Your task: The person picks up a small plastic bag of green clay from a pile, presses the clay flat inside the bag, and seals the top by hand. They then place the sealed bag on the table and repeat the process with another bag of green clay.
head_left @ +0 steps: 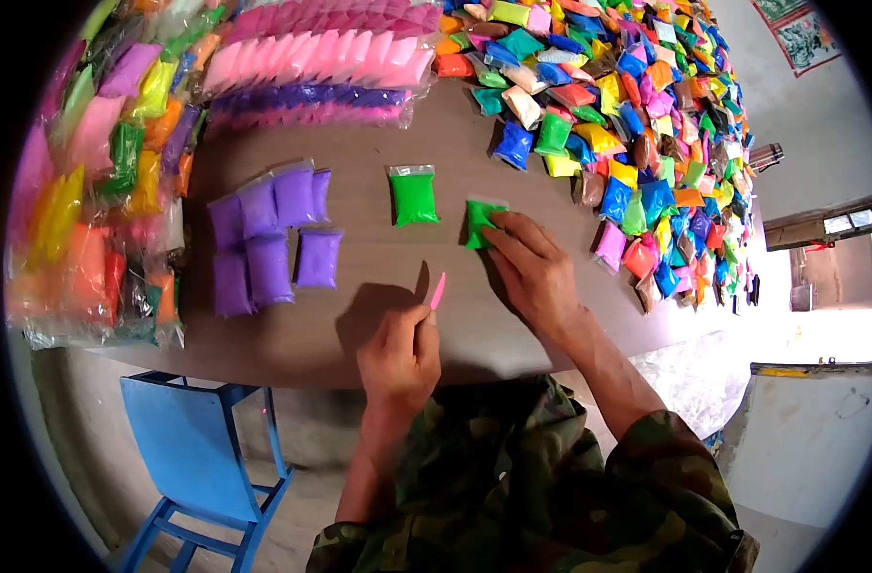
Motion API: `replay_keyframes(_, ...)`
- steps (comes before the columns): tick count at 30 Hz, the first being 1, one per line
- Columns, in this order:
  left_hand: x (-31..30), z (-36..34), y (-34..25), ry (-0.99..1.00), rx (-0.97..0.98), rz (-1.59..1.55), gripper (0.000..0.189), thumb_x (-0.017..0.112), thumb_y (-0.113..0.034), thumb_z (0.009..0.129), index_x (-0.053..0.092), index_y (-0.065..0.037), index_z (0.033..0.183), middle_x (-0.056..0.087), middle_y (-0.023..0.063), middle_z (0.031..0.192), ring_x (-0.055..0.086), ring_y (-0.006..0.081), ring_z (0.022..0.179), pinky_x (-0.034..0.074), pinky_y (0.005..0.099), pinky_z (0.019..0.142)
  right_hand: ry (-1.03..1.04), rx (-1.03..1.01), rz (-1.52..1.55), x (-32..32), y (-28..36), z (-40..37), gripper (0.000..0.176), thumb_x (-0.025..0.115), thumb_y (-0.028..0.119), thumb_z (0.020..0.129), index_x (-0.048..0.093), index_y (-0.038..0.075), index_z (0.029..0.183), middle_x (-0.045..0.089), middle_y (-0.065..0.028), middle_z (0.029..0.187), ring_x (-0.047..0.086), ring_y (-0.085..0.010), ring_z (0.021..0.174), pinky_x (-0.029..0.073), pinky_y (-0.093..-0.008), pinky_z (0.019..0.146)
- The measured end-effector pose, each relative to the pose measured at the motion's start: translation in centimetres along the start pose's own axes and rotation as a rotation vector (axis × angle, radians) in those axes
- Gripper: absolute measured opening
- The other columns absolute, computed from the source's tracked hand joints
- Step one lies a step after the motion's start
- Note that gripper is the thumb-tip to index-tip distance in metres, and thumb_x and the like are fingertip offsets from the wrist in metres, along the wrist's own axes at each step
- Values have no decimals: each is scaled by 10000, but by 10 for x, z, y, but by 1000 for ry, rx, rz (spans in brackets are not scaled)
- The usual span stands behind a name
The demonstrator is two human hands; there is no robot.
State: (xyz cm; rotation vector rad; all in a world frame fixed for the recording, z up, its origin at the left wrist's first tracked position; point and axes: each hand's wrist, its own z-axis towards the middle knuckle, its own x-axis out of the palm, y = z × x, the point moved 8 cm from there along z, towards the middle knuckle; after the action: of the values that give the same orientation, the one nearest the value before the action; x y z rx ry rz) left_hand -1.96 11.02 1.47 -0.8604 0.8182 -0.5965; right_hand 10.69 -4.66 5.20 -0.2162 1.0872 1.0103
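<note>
My left hand [398,351] is closed around a thin pink pointed plastic tool [440,289], its tip sticking up above the table. My right hand [536,272] grips the right side of a small clear packet with green filling [476,227], partly covered by its fingers. Left of that, a second green packet [415,199] lies flat by itself, touched by neither hand. Several purple packets [269,268] lie grouped further left, some overlapping.
A big heap of mixed-colour packets [637,115] covers the table's right side. Rows of pink packets [321,59] lie at the back. Larger bags of coloured packets [121,172] line the left edge. A blue chair [192,439] stands by the brown table's [360,250] near edge.
</note>
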Motion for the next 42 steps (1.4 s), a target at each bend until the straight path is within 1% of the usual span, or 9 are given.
replay_keyframes(8, -1, 6, -8, 23, 25, 17, 116, 714, 25, 906, 677, -26, 1003, 593, 116, 731, 562, 217, 541, 465, 332, 499, -66, -21, 99, 26, -8, 34, 242, 756, 24, 842, 724, 53, 1080, 695, -127, 1149, 693, -342, 1025, 576, -422, 868)
replay_keyframes(14, 4, 5, -6, 55, -95, 29, 88, 706, 12, 910, 686, -7, 994, 641, 130, 780, 619, 247, 631, 491, 323, 577, -82, -13, 122, 29, -14, 34, 279, 775, 21, 827, 727, 57, 1099, 698, -131, 1162, 695, -340, 1036, 575, -417, 872)
replay_keyframes(25, 5, 3, -11, -31, -106, 142, 56, 711, -25, 915, 704, -8, 967, 623, 79, 729, 560, 138, 605, 466, 303, 562, -152, 11, 276, 16, -26, 28, 324, 713, -14, 828, 707, 42, 1147, 679, -145, 1205, 682, -361, 1050, 552, -438, 922)
replay_keyframes(28, 7, 0, -6, -25, -110, 181, 49, 699, -28, 921, 701, -6, 965, 607, 65, 709, 528, 110, 595, 441, 287, 543, -173, -19, 278, -1, -38, 25, 367, 700, 1, 827, 695, 60, 1189, 677, -138, 1173, 685, -360, 1013, 571, -441, 858)
replay_keyframes(30, 7, 0, -8, -29, -84, 205, 48, 693, -26, 923, 697, -3, 964, 615, 63, 713, 531, 107, 596, 436, 276, 541, -172, 156, 222, -19, -69, 23, 356, 692, 42, 838, 690, 83, 1192, 670, -123, 1131, 695, -352, 943, 583, -446, 750)
replay_keyframes(34, 9, 2, -13, -63, -47, 238, 45, 685, -23, 929, 690, 4, 965, 637, 63, 729, 543, 104, 595, 428, 257, 536, -290, 289, 55, -55, -117, 37, 350, 686, 63, 837, 684, 98, 1185, 660, -111, 1129, 703, -351, 875, 576, -450, 668)
replay_keyframes(37, 9, -1, -8, -48, -127, 268, 50, 689, -35, 937, 691, 7, 965, 658, 68, 748, 556, 101, 600, 434, 258, 541, -165, 287, 21, -62, -132, 62, 408, 745, 128, 865, 652, 85, 1259, 615, -112, 1334, 704, -375, 942, 571, -481, 760)
replay_keyframes(41, 9, 0, -8, -40, -114, 339, 58, 695, -44, 941, 693, 7, 968, 663, 62, 753, 560, 93, 605, 433, 256, 538, -32, 323, -21, -40, -158, 75, 458, 762, 151, 846, 635, 100, 1284, 608, -134, 1317, 702, -373, 928, 567, -488, 758)
replay_keyframes(42, 9, 0, -10, -45, -92, 358, 39, 696, -29, 932, 685, -4, 959, 656, 79, 752, 571, 134, 595, 442, 273, 539, -16, 312, -61, -39, -159, 76, 445, 763, 150, 821, 636, 92, 1244, 617, -136, 1246, 699, -378, 891, 565, -490, 727)
